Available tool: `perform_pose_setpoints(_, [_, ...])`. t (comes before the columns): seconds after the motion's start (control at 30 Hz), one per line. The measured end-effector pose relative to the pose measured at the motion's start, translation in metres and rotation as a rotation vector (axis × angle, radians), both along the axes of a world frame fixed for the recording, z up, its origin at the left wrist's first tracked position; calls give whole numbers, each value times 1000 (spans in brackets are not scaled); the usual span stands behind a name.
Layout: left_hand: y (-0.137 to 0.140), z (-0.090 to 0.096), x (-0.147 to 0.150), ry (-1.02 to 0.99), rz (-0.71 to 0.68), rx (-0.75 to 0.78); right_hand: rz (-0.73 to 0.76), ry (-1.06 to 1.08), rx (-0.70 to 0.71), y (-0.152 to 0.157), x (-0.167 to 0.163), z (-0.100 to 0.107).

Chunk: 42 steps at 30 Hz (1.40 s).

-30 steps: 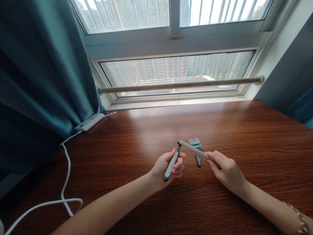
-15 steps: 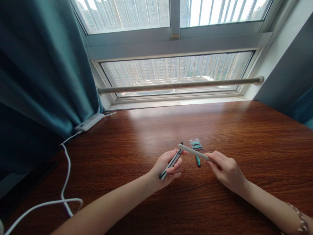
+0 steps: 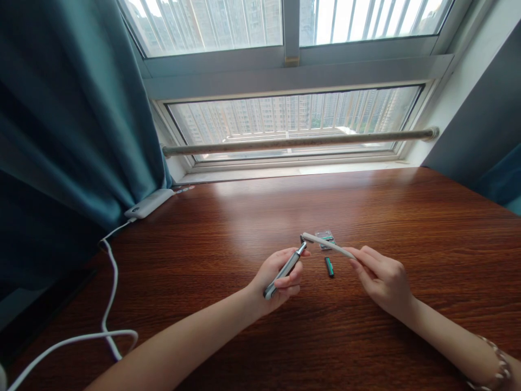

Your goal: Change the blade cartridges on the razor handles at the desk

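Observation:
My left hand is closed round a silver-grey razor handle, which slants up to the right with its dark metal tip at the top. Between the fingers of my right hand is a pale toothbrush, its bristles facing down. The brush head lies against or just by the razor's tip; I cannot tell if they touch. Below the brush, a black and green razor blade cartridge rests on the table. Partly behind the brush sits a clear plastic case with more green and black cartridges inside.
The brown wooden table reaches to the window sill. At the back left lies a white power bank with a white cable trailing down the left side. A blue-green curtain hangs there. A metal rail crosses the window.
My right hand has moved slightly right, and the toothbrush has turned so its bristles show and its head sits nearer the razor tip. My left hand with the razor has barely moved.

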<state>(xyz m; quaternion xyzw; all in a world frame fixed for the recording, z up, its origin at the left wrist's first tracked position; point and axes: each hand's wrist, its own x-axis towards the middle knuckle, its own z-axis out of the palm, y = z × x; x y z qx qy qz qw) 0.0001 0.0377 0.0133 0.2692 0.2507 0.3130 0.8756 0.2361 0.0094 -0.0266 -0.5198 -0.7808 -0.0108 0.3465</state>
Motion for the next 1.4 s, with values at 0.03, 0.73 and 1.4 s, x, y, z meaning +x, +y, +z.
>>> perform_pose_setpoints(0.03, [0, 0, 0, 1, -6, 8, 18, -3, -3, 0, 0, 0])
perform_pose_setpoints(0.73, [-7, -8, 7, 128, 85, 385, 206, 166, 55, -8, -2, 7])
perform_pose_setpoints(1.4, [-8, -9, 4, 217, 82, 536, 234, 149, 37, -7, -2, 6])
